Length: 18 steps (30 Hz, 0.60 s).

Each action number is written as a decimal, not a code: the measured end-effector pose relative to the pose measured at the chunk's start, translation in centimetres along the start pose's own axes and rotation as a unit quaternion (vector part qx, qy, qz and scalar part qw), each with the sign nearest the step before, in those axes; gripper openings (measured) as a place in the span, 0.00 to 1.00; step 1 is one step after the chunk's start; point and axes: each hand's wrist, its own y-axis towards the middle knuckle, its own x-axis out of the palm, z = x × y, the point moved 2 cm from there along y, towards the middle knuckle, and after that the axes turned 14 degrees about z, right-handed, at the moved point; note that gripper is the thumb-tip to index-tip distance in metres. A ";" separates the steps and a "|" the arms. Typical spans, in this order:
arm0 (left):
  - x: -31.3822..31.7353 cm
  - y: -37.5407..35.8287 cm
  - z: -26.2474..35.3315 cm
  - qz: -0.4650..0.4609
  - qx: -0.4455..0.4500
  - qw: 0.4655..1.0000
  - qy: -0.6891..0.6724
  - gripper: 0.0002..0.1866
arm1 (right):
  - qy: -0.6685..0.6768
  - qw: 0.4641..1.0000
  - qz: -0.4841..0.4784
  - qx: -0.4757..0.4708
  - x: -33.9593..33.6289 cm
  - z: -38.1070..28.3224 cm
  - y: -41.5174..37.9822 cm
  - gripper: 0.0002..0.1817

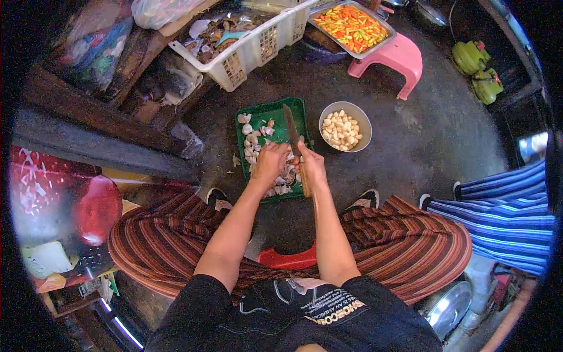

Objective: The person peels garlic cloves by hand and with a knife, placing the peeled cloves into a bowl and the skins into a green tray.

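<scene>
A green tray [272,111] lies on the floor in front of me, with garlic cloves and loose skins [251,146] in it. My right hand [312,166] is closed round a knife [292,129] with a wooden handle, its blade pointing up and away over the tray. Beside it, my left hand [271,165] reaches over the garlic with bent fingers close to the knife; what its fingertips hold, if anything, is hidden. Just right of the tray stands a grey bowl [368,130] of peeled garlic cloves [341,129].
A white basket [237,61] of scraps stands at the back left. Behind the bowl, a metal tray [392,36] of cut orange and yellow pieces rests over a pink stool [404,58]. Another person's striped blue clothing [498,217] shows at right.
</scene>
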 end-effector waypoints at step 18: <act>0.4 -0.1 -2.3 0.161 -0.438 0.660 -0.589 0.09 | -0.373 0.844 0.163 -0.349 -0.9 0.6 0.8 0.22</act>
